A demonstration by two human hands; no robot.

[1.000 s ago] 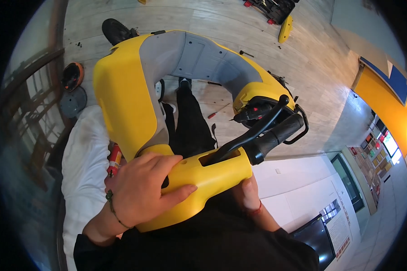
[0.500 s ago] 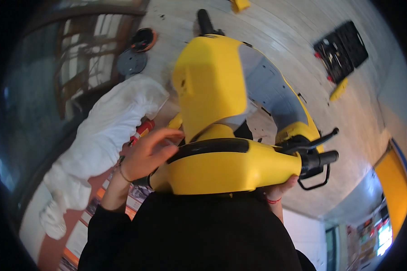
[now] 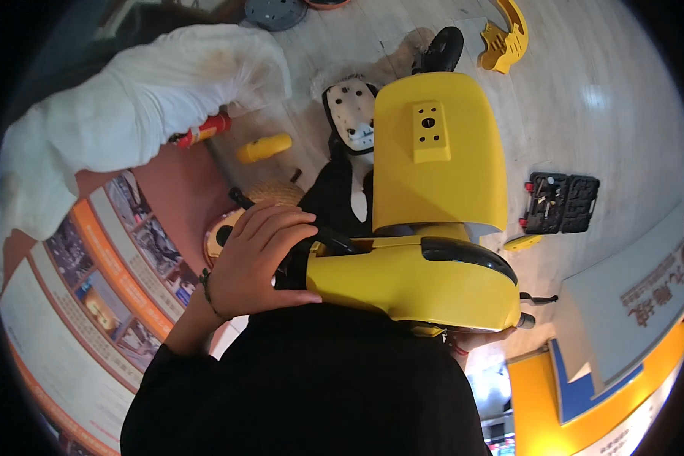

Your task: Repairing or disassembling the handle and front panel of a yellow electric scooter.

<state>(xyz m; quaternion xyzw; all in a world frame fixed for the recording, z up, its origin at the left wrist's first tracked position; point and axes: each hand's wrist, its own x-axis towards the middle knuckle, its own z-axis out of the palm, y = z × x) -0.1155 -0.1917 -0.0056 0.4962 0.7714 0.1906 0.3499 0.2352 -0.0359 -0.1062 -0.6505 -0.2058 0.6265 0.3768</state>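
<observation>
Right in front of me is a yellow scooter body with a rounded handlebar cover [image 3: 365, 281] that has a black strip along its top. Beyond it rises a broad yellow panel [image 3: 441, 182] with a small plate of holes. My left hand [image 3: 258, 262] is at the cover's left end, by a black bar. Its fingers are stretched and spread, the thumb at the yellow edge. Under the cover's right end is my right hand [image 3: 482, 340], largely hidden, supporting it from below. A black lever [image 3: 539, 299] sticks out past that end.
A black tool case [image 3: 561, 203] lies unfolded on the floor to the right. Yellow parts [image 3: 266, 147] and a white panel with holes [image 3: 348, 118] lie ahead. White cloth [image 3: 159, 99] drapes at the left above printed boards [image 3: 91, 281]. A yellow bracket [image 3: 505, 38] is far off.
My view has swung, and the scooter body appears turned and further right. My left hand has spread at the cover's left end; my right hand stays beneath the right end.
</observation>
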